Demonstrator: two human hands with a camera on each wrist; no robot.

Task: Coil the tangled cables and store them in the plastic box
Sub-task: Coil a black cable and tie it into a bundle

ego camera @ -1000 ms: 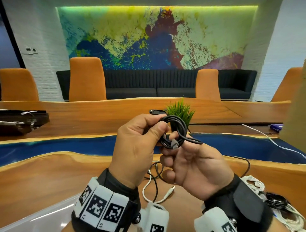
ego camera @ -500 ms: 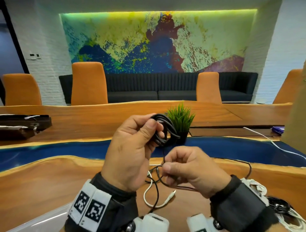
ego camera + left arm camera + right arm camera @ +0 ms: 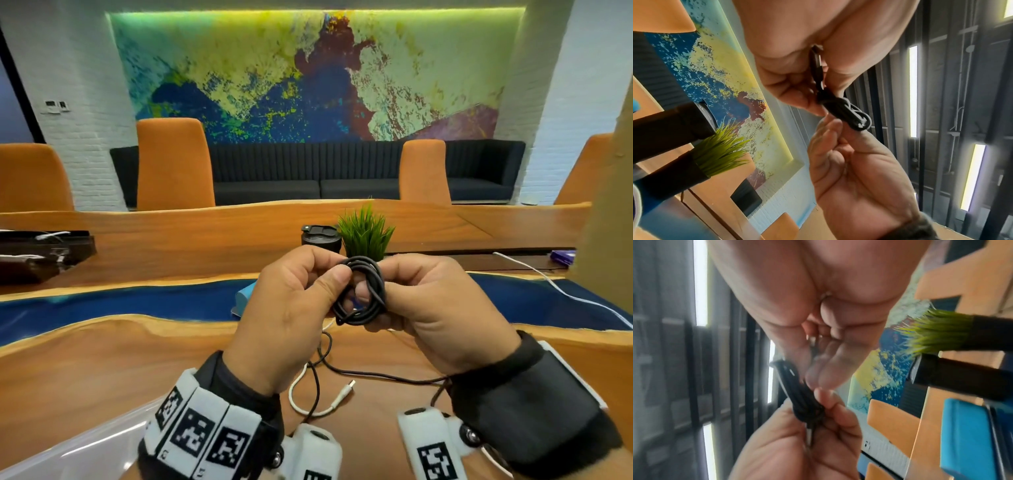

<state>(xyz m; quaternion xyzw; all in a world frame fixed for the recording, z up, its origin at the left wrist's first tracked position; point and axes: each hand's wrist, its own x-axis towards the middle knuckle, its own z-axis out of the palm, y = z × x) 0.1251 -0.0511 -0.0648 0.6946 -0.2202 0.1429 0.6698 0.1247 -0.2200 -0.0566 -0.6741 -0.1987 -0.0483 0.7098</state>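
Note:
A small black cable coil is held up over the wooden table, between both hands. My left hand pinches the coil's left side with thumb and forefinger. The right hand grips its right side, fingers curled behind the loops. In the left wrist view the coil sits between my left hand's fingertips above and the right hand below. The right wrist view is blurred and shows the coil edge-on. A clear plastic box shows at the lower left corner.
Under the hands a loose white cable and a thin black cable lie on the table. Beyond stand a potted grass plant and a black cup. Another white cable runs off right.
Half a second ago my right hand was lower, pinching the trailing black cable. It has come back up to grip the coil's right side. My left hand kept hold of the coil.

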